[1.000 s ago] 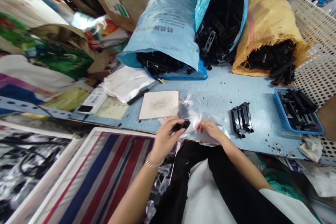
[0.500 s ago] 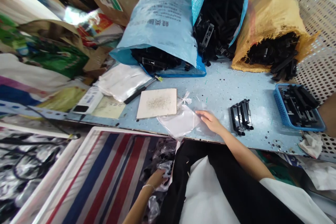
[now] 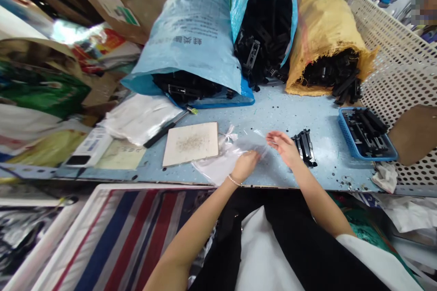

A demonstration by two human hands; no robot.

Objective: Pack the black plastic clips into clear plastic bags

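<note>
Head view — both bare hands at the near side of a speckled blue bench point(image 3: 327, 168). Left hand point(image 3: 246, 166), bracelet at the wrist, lies on clear plastic bags point(image 3: 223, 159) spread flat near the bench edge; its fingertips point inward, and I cannot tell whether they pinch the film. Right hand point(image 3: 282, 146) is just beside it, raised a little, fingers loosely curled and slightly parted near the bags' right side; a grip on film cannot be made out. Black parts point(image 3: 309, 148) lie just right of that hand, partly hidden by it. Pale board point(image 3: 191, 143) left of the bags — dark specks on top. Farther right, blue basket point(image 3: 345, 134) holding more black pieces. Behind: yellow sack point(image 3: 327, 18), black pieces at its mouth.
</note>
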